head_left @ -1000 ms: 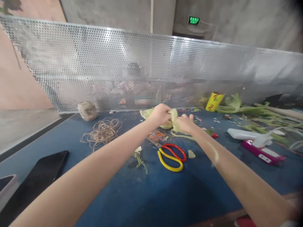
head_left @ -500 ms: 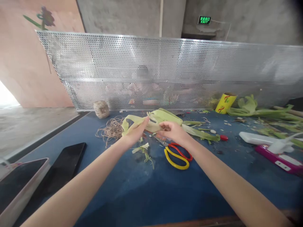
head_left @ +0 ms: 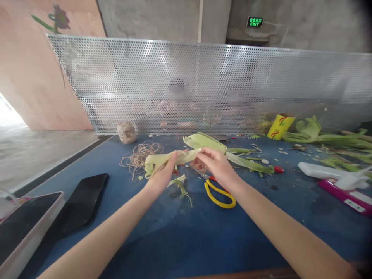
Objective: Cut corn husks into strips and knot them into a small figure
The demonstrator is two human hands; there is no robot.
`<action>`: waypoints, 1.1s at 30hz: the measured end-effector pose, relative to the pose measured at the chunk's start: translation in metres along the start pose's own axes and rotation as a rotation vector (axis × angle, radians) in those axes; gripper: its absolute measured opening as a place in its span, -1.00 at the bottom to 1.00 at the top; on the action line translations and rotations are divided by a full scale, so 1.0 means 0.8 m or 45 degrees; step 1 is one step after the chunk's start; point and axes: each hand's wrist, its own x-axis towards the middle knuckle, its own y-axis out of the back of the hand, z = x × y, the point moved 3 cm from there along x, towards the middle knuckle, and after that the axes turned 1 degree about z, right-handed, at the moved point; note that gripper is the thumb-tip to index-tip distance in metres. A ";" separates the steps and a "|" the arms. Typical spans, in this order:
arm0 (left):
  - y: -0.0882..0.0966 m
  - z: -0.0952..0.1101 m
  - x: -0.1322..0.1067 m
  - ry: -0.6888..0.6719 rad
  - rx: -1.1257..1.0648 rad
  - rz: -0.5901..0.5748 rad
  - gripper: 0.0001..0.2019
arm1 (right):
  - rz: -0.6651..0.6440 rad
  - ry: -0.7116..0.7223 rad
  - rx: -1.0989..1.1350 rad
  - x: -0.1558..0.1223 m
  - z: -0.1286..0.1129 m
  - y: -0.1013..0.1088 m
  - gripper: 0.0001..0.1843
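Note:
My left hand (head_left: 162,174) and my right hand (head_left: 216,164) both pinch a long pale green corn husk strip (head_left: 181,157), stretched between them just above the blue table (head_left: 186,232). The strip's loose left end droops beyond my left hand. A wider husk leaf (head_left: 207,142) lies behind my right hand. Red and yellow scissors (head_left: 219,190) lie on the table under my right wrist. Small husk scraps (head_left: 180,184) sit below my left hand.
A coil of twine (head_left: 141,153) and a twine ball (head_left: 126,132) lie at the back left. A black phone (head_left: 83,201) and a tablet (head_left: 21,221) sit near left. More husks (head_left: 322,137), a yellow cup (head_left: 280,126) and a pink device (head_left: 345,192) lie right. A perforated metal screen (head_left: 203,85) stands behind.
Both hands have drawn nearer to me with the husk. The bunched husk is now pulled out into a long strip between them, and the view has shifted to the left.

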 end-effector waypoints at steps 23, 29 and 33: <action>0.015 -0.021 -0.014 0.350 -0.678 0.149 -0.76 | -0.146 -0.362 -1.594 -0.035 0.036 0.046 -0.84; 0.021 -0.014 -0.013 0.333 -0.725 0.200 -0.79 | -0.241 -0.479 -1.754 -0.039 0.044 0.040 -0.75; 0.022 -0.022 -0.012 0.355 -0.697 0.245 -0.77 | -0.278 -0.479 -1.791 -0.042 0.041 0.033 -0.75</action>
